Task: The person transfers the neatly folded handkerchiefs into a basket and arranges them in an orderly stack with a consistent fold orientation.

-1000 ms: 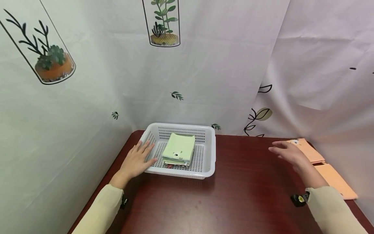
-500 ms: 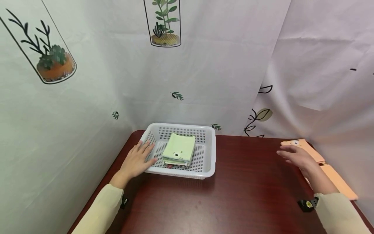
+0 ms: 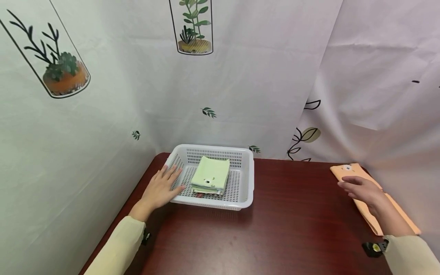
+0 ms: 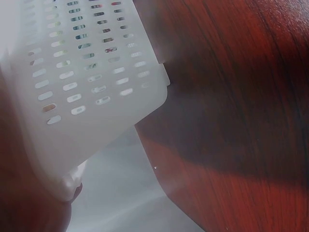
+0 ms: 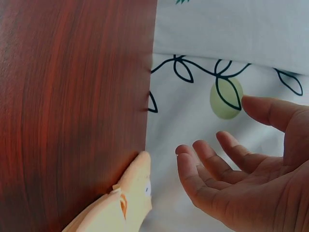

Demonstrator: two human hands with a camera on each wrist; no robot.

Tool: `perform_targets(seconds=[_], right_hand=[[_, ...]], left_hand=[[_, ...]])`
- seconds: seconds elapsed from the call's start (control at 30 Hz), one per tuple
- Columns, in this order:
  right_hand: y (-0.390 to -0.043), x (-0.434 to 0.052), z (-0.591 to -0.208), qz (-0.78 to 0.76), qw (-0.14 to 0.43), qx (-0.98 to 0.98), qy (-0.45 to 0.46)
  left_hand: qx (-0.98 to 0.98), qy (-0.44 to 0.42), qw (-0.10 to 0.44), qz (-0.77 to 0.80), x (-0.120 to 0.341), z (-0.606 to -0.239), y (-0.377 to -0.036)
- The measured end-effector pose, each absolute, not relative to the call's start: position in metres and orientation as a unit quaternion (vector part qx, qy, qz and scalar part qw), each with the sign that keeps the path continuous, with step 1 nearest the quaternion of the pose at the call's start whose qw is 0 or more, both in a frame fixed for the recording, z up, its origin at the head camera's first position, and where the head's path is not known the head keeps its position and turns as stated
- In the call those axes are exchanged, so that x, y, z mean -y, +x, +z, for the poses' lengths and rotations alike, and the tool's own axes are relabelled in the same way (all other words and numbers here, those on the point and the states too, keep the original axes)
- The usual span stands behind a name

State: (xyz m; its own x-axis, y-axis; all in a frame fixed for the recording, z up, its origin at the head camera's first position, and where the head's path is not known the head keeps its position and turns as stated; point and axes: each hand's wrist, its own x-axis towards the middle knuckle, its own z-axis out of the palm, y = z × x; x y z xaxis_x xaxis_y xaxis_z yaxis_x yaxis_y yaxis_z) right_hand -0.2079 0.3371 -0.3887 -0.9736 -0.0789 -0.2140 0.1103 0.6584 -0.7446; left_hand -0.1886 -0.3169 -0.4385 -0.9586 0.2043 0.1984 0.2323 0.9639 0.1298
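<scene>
Your left grip point(image 3: 159, 193) is wide, fingers spread over the left rim of the white basket point(image 3: 249, 177) | your right grip point(image 3: 364, 193) is wide, fingers loosely bent, near the orange cloths point(image 3: 359, 172) at the worktop's point(image 3: 275, 229) right edge | folded green cloth point(image 3: 211, 172): inside the basket, atop a stack
</scene>
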Motion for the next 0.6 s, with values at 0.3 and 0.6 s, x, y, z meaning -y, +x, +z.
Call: perform_targets(seconds=[0.3,0.6], right_hand=[[-0.204,-0.353,-0.389,-0.405,0.123,-0.906,0.01],[-0.2,-0.372,-0.394,-0.419,0.121,-0.9,0.019]], left_hand=[[0.987,-0.109,0.087,-0.077,0.317,-0.44,-0.189],[0.987,-0.107,0.086,-0.079,0.317,-0.44,-0.19]])
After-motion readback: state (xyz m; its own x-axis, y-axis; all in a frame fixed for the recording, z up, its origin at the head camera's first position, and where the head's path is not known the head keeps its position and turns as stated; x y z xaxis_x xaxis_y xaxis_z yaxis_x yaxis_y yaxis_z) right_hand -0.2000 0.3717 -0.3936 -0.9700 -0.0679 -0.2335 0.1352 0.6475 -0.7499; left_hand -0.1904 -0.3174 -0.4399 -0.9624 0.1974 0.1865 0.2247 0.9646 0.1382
